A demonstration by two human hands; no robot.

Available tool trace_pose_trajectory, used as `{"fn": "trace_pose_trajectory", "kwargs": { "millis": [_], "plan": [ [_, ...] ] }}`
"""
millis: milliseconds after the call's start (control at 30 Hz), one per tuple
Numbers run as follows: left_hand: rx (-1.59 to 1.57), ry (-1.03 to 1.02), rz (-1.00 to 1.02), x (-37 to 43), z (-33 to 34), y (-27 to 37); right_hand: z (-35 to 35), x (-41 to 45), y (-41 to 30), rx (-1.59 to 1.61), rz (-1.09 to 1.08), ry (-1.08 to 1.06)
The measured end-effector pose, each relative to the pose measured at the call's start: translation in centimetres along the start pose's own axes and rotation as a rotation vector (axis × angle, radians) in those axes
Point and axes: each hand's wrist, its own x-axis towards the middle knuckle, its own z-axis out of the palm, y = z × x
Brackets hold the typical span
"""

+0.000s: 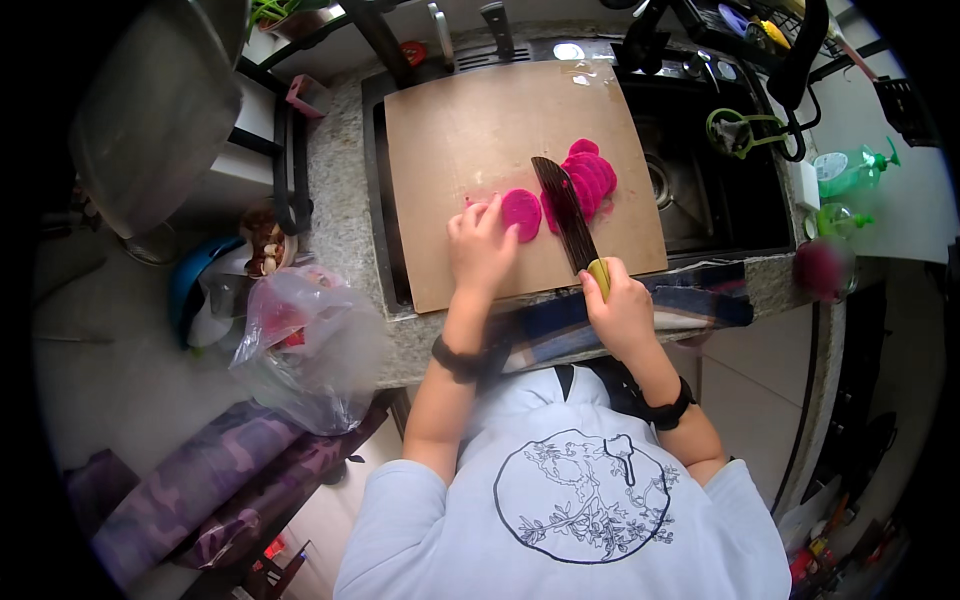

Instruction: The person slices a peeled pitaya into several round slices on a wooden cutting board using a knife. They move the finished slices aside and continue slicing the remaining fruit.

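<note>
On a tan cutting board (465, 142) lies a round magenta piece of a fruit or vegetable (522, 215), its flat face showing. My left hand (480, 251) holds it by the left side, fingertips at the upper edge and thumb at the lower. In my right hand (624, 306) is the yellow-green handle of a kitchen knife (564, 202) with a dark, ridged blade. The blade slants across the board, right of the round piece and apart from it. Overlapping magenta slices (589, 180) fan out to the blade's right; it partly hides the lower ones.
The board lies over part of a black sink (712, 165) with a faucet (700, 66) behind. Soap bottles (855, 169) stand at the right. A plastic bag (307, 352) sits on the left counter. Another knife's handle (496, 22) rises from a slotted holder behind the board.
</note>
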Motion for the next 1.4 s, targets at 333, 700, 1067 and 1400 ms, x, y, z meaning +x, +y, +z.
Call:
{"fn": "trace_pose_trajectory", "kwargs": {
  "millis": [333,700,1067,1400],
  "plan": [
    [-0.084,-0.118,0.105,0.5,-1.4,-1.3,2.9,-0.2,-0.9,-0.116,0.018,0.071],
    [-0.057,-0.114,0.106,0.6,-1.1,-1.4,3.2,-0.2,-1.9,-0.157,0.005,0.027],
    [-0.036,-0.099,0.111,0.1,-2.4,-3.0,4.3,-0.2,-3.1,-0.121,-0.041,0.012],
    [-0.046,-0.099,0.124,0.1,-2.8,-3.1,4.9,-0.8,-3.8,-0.137,-0.046,0.041]
  ]
}}
